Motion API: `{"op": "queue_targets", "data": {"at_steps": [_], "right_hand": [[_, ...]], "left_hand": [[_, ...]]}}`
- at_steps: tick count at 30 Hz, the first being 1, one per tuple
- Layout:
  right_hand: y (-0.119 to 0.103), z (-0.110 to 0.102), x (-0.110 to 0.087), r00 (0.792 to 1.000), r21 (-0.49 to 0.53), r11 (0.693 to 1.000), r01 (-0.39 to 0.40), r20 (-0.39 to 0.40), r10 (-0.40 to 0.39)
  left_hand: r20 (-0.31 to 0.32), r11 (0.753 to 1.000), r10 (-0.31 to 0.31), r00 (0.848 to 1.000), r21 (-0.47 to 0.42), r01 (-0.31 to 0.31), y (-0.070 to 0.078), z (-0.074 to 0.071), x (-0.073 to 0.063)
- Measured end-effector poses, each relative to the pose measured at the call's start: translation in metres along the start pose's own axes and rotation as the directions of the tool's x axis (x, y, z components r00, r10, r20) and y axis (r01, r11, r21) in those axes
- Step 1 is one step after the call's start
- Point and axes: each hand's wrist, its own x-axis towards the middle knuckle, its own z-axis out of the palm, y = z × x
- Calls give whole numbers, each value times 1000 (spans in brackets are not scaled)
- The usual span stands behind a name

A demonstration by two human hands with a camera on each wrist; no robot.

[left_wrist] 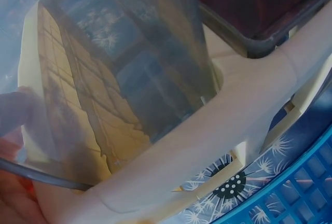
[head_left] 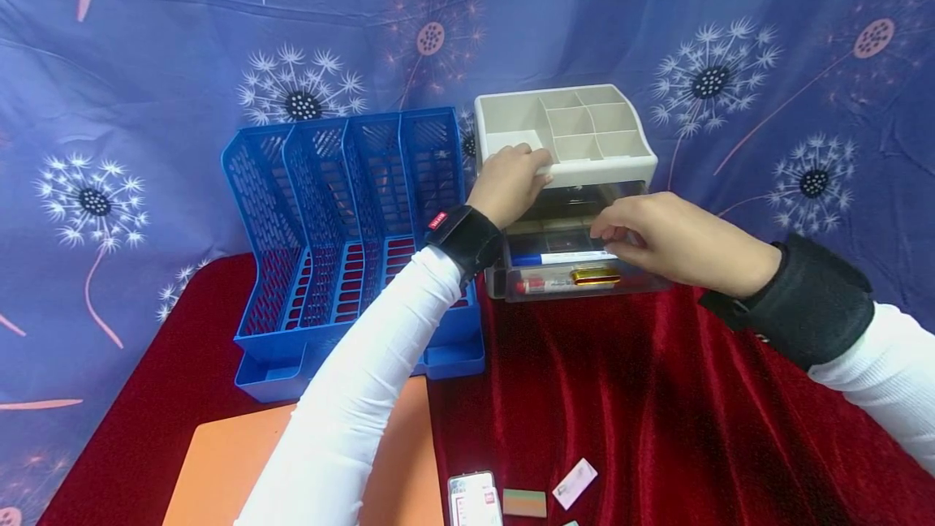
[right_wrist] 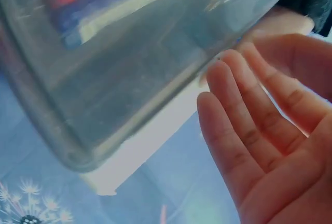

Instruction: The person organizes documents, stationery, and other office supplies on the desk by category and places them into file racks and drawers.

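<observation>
A cream desk organizer (head_left: 566, 171) with divided top compartments stands against the cloth backdrop. My left hand (head_left: 511, 185) grips its front top rim, fingers over the edge. Below, a clear smoky drawer (head_left: 489, 282) is pulled out. In it lie a blue-capped white marker (head_left: 558, 258), a red-capped marker (head_left: 544, 286) and a small gold item (head_left: 595, 276). My right hand (head_left: 657, 234) hovers over the drawer's right side, holding nothing. In the right wrist view, its fingers (right_wrist: 254, 125) are extended, with the tips near the drawer's edge.
Left of the organizer stands a blue file rack (head_left: 321, 339) with several slots. An orange folder (head_left: 226, 461) lies in front of it. Nearer me are a phone-like item (head_left: 475, 502), a striped card (head_left: 524, 503) and a small white card (head_left: 575, 484) on the red cloth (head_left: 577, 396).
</observation>
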Motion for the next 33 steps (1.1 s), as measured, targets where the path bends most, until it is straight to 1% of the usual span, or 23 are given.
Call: {"op": "queue_targets", "data": {"at_steps": [3, 6, 8, 11, 18, 26, 29, 33], "right_hand": [[-9, 1, -4, 997, -23, 999, 36, -71, -38], [-19, 4, -7, 988, -54, 997, 54, -139, -61], [-25, 7, -8, 981, -81, 995, 58, -181, -72], [-33, 14, -12, 972, -114, 992, 58, -218, -82], [-41, 37, -23, 959, -199, 978, 64, -260, -116], [-38, 61, -32, 937, -338, 938, 83, -294, -188], [-36, 68, -32, 920, -368, 925, 96, -322, -223], [-32, 76, -32, 894, -385, 917, 104, -368, -256]], "left_hand": [[5, 1000, -2, 1000, 0, 2, 0, -1, 0], [7, 1000, -3, 1000, -2, 3, -1, -2, 0], [2, 1000, -3, 1000, -3, 3, -2, -2, 0], [-6, 1000, 2, 1000, 0, -2, -3, -2, -1], [0, 1000, 10, 1000, 5, -10, -3, -2, 0], [6, 999, 5, 1000, 34, -6, 1, -1, 1], [6, 999, 2, 1000, 36, -2, 0, -1, 0], [2, 999, -5, 1000, 32, 5, 0, -2, 0]]}}
